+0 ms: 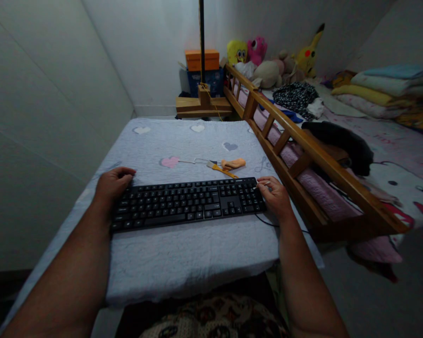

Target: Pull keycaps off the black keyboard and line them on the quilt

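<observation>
The keyboard (pixel 183 203) lies on the surface (pixel 193 258), its long axis from left to right, between my hands. My right hand (pixel 275 196) pinches a thin stick (pixel 267 183) at the right end; my left hand (pixel 113 184) is at the left end, its grip I cannot tell.

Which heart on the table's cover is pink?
It's the heart beyond the keyboard, right by one end of the thin metal rod. That one is pink; the other hearts are white or greyish purple.
</observation>
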A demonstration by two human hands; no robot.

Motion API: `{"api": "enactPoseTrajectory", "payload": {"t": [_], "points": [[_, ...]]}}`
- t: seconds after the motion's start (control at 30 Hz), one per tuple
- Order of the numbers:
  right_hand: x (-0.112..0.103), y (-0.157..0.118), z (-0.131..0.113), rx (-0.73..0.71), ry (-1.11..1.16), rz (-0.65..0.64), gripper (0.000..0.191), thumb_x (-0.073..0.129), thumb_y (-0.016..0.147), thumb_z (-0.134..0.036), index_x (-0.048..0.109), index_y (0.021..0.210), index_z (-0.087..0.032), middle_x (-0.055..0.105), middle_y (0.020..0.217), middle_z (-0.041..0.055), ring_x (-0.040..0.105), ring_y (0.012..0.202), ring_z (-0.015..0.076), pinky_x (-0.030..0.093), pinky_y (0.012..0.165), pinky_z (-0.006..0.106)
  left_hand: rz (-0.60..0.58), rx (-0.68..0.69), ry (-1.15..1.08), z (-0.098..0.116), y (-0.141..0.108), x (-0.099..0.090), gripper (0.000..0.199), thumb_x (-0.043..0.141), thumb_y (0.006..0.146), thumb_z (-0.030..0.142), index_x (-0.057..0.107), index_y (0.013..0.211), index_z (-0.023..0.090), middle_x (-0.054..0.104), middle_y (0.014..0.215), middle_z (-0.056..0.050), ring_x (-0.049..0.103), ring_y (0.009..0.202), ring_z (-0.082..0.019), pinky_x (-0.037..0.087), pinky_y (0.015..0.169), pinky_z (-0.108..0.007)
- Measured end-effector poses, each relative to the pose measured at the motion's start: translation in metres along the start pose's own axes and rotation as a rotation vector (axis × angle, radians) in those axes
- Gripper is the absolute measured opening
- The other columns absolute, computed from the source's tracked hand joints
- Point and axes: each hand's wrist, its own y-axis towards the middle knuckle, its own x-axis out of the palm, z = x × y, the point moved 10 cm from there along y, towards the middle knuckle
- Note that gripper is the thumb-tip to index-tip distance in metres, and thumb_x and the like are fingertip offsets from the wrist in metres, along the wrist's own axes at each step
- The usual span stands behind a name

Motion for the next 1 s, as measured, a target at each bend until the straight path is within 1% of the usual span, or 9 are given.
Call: {"api": "enactPoseTrajectory", "payload": {"t": [0.2,0.43,0.57,1.0], "points": [[-0.0008,0.0001,-0.0002,0.007,0.011,0.002,0.021,0.056,0.087,-0.032,0.069,0.073,-0.023,0.072,0.099,0.0076,0.065,0.099,0.0240,0.048,0.095,0.042,0.004,0.012,-0.007,0.0024,-0.0001,-0.0002,0.050,0.054,0.063,0.039,0.074,0.102,0.016,0.070,0.088,-0.005,0.062,0.082,-0.024,0.050,0.087,-0.039],[-0.0003,-0.0009,0.0005,0.049,0.018,-0.020,0.020,0.056,0.085,-0.032,0.068,0.072,-0.023,0.071,0.103,0.0074,0.065,0.102,0.0247,0.047,0.097,0.042,0.000,-0.019,-0.006,-0.0045,0.0010,0.0012,0.052,0.054,0.062,0.037,0.074,0.105,0.016,0.071,0.092,-0.005,0.061,0.080,-0.023,0.051,0.088,-0.041],[-0.0005,-0.0012,0.0000,0.047,0.026,-0.015,0.020,0.056,0.085,-0.033,0.067,0.071,-0.023,0.071,0.103,0.0076,0.065,0.101,0.0249,0.047,0.097,0.042,0.002,-0.007,-0.013,-0.0010,-0.0008,0.0005,0.051,0.055,0.063,0.038,0.074,0.105,0.016,0.071,0.092,-0.005,0.062,0.083,-0.024,0.051,0.089,-0.041],[-0.0007,0.0000,0.0007,0.031,0.002,-0.007,0.022,0.056,0.088,-0.035,0.069,0.076,-0.023,0.071,0.100,0.0077,0.065,0.100,0.0242,0.047,0.097,0.042,-0.004,0.000,-0.018,0.0014,-0.0010,0.0001,0.050,0.054,0.062,0.038,0.074,0.102,0.015,0.072,0.092,-0.005,0.062,0.084,-0.023,0.051,0.091,-0.040]]}}
